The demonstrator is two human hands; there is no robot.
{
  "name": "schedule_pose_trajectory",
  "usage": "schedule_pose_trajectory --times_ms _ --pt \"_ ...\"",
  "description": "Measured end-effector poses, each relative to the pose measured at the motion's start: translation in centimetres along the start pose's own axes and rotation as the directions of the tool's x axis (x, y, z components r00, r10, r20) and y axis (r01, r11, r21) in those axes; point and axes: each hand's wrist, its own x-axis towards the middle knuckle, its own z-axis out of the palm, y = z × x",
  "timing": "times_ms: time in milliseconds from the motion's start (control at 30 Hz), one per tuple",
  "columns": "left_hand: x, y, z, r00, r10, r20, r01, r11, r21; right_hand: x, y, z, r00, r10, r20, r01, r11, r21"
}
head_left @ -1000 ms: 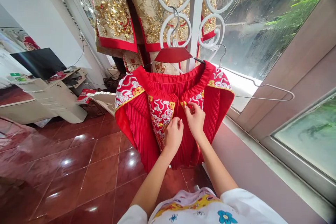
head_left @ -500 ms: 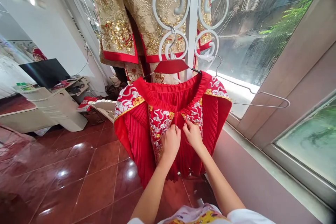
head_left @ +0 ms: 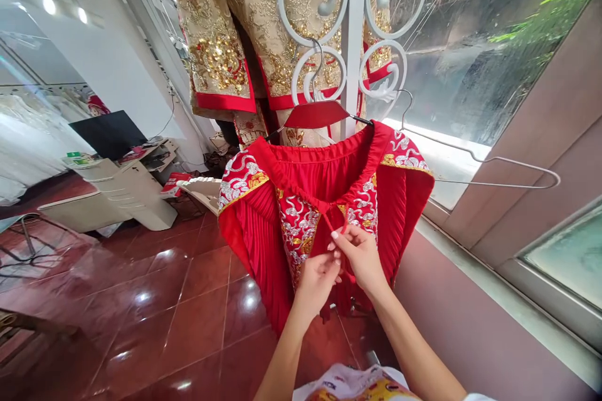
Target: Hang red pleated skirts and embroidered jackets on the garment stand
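Red pleated garment point(head_left: 261, 219), suspended upright from a hanger point(head_left: 316, 115) by its gathered waistband point(head_left: 298, 187), which dips at the front. Embroidered panels point(head_left: 297, 218) in silver and gold adorn the front and sides; thin red tie cords point(head_left: 330, 220) descend from the waistband's front centre.
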Motion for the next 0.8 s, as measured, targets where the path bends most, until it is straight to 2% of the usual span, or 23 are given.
schedule_pose_trajectory --times_ms 100,200,267,367,467,567,600,667,733,800 --pt "-0.2 0.5 -1.1 0.989 0.041 -0.141 -0.049 0.997 -0.053 -0.4 -0.1 -0.2 0.999 -0.024 -0.029 0.024 1.0 -0.006" --pt "0.0 1.4 -2.0 0.944 0.224 -0.243 -0.216 0.975 0.058 -0.4 0.5 -0.2 0.997 -0.062 -0.044 0.06 0.997 -0.056" --pt "0.4 2.3 -2.1 0.886 0.393 -0.246 -0.343 0.913 0.22 -0.2 1.0 0.0 0.992 -0.115 -0.056 0.107 0.987 -0.121" --pt "1.4 3.9 -1.8 0.809 0.566 -0.159 -0.454 0.774 0.442 0.0 1.5 0.0 0.974 -0.21 -0.083 0.181 0.945 -0.273" --pt "2.7 4.9 -1.3 0.755 0.64 -0.142 -0.452 0.665 0.595 0.1 1.5 -0.3 0.966 -0.251 -0.063 0.21 0.9 -0.381" --pt "3.8 5.0 -1.0 0.707 0.652 -0.275 -0.356 0.664 0.658 0.0 1.3 -0.6 0.975 -0.223 -0.012 0.203 0.909 -0.364" --pt "4.0 4.9 -0.9 0.708 0.628 -0.324 -0.319 0.693 0.647 0.0 1.1 -0.6 0.977 -0.213 -0.001 0.199 0.915 -0.351" --pt "4.4 4.5 -0.7 0.76 0.534 -0.371 -0.29 0.788 0.543 -0.1 1.0 -0.7 0.978 -0.208 0.006 0.197 0.92 -0.339" --pt "4.6 4.1 -0.5 0.86 0.407 -0.309 -0.309 0.896 0.319 -0.1 1.0 -0.7 0.978 -0.208 0.019 0.202 0.92 -0.337" --pt "4.7 4.0 -0.4 0.932 0.308 -0.19 -0.301 0.951 0.065 -0.1 1.0 -0.8 0.978 -0.207 0.033 0.207 0.921 -0.331"
